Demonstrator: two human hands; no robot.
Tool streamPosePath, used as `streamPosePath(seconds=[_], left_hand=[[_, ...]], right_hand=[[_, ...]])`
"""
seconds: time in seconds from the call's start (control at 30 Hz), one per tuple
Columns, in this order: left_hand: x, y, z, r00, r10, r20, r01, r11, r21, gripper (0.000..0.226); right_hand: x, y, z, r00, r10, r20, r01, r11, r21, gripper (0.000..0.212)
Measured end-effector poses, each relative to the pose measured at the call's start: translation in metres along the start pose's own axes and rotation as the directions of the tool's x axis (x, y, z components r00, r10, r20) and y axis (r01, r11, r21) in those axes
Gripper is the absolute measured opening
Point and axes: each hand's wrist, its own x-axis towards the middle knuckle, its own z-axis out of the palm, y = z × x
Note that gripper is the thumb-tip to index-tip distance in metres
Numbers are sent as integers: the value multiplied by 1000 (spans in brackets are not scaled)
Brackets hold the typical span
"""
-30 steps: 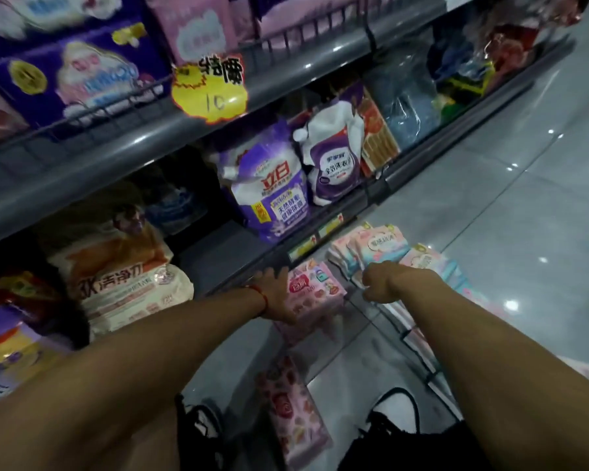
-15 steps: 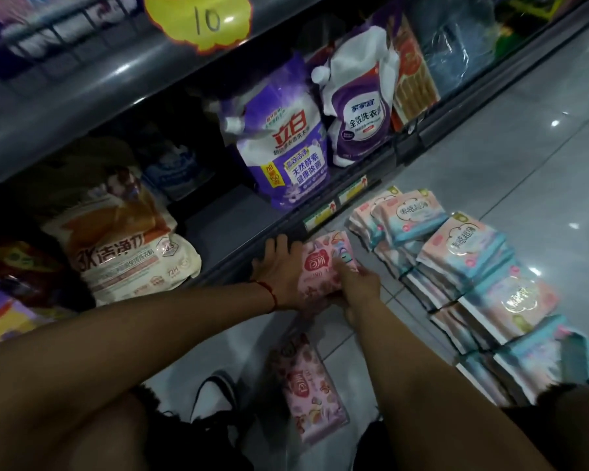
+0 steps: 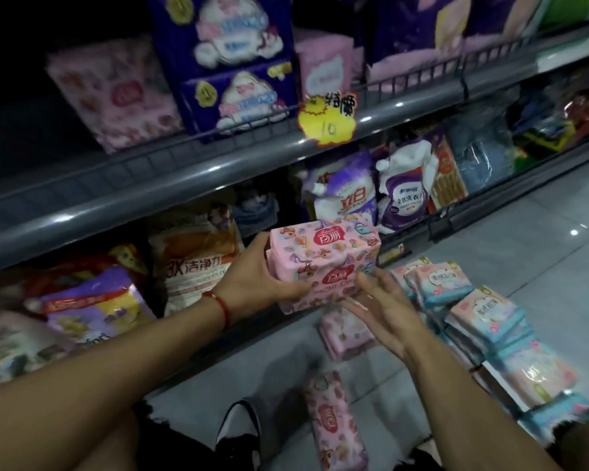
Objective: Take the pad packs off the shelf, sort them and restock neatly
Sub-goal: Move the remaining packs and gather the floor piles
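While the left hand [image 3: 252, 283] gripped a small stack of pink pad packs [image 3: 323, 263] at the centre of the frame, thumb along the lower front edge and fingers curled behind the left end, the right hand [image 3: 385, 311] lay open just beside the stack's lower right corner, its fingers straight and spread, the fingertips at or near the wrapper; whether they touched could not be told. A red string bracelet [image 3: 222, 305] circled the left wrist. The held stack hung above the tiled floor [image 3: 524, 239], in front of the grey shelf edge [image 3: 184, 178]. Below it, two more pink packs lay on the floor: one [image 3: 346, 336] just under the right hand, another [image 3: 334, 423] at bottom centre. To the right of the frame, rows of blue-and-pink packs [image 3: 483, 321] stood stacked on the floor. A yellow price tag [image 3: 327, 120] marked "10" hung on the shelf rail, with purple packs [image 3: 232, 62] on the upper shelf and laundry detergent pouches [image 3: 402, 192] below.
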Motion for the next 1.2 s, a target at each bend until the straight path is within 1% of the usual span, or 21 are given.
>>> streamPosePath(seconds=[0.03,0.1,0.13,0.17,0.27,0.33,0.37,0.43,0.5,0.57,0.63,0.7,0.73,0.83,0.9,1.0,1.07,1.13,1.2], left_hand=[[-9,9,-14,999,10,-46,-10,1000,-4,88],[-32,25,-46,993,38,-112,-41,999,-20,87],[-44,31,-65,988,60,-143,-65,997,-32,88],[-55,34,-85,981,72,-180,-81,996,-40,88],[-88,43,-146,956,77,-283,-115,986,-122,88],[-100,50,-182,921,53,-385,-140,970,-200,85],[-100,53,-199,899,39,-436,-156,960,-234,81],[-92,58,-228,861,25,-508,-201,935,-293,71],[-74,61,-252,851,8,-524,-226,908,-353,64],[-52,59,-271,861,-22,-507,-212,892,-400,58],[-32,54,-281,882,-70,-465,-159,886,-435,55],[-13,45,-283,897,-117,-426,-113,871,-478,52],[-4,41,-283,899,-132,-417,-100,866,-489,50],[19,32,-282,908,-150,-390,-75,859,-507,48],[27,30,-280,921,-140,-364,-54,879,-473,48],[36,22,-276,930,-155,-334,0,908,-419,42],[40,19,-277,932,-171,-319,46,930,-366,36],[43,18,-281,935,-173,-311,69,945,-321,35],[43,17,-281,940,-166,-298,72,950,-304,40]], right_hand=[[-4,-7,10,999,-15,34,17,998,-64,58],[-13,-20,40,992,-63,113,85,974,-210,77],[-18,-26,59,984,-94,153,135,948,-287,81],[-21,-30,78,973,-125,196,189,917,-350,78],[-29,-46,141,916,-183,356,335,836,-434,46],[-30,-57,179,859,-200,471,440,759,-480,42],[-28,-62,197,831,-230,507,497,716,-490,42],[-22,-73,228,776,-314,547,601,631,-490,34],[-15,-85,253,725,-380,574,679,534,-504,31],[-9,-95,271,689,-415,594,724,414,-552,28],[-4,-101,280,679,-416,605,732,322,-600,27],[-1,-100,281,668,-422,613,735,249,-630,28],[2,-99,280,656,-432,618,738,197,-646,30],[9,-95,281,630,-401,665,726,1,-687,42],[16,-93,288,627,-333,704,724,-84,-685,54],[29,-86,305,654,-248,715,703,-150,-695,70],[38,-78,315,684,-222,695,660,-217,-719,75],[43,-71,322,707,-226,670,604,-299,-739,74],[44,-66,324,709,-262,654,563,-349,-750,68]])
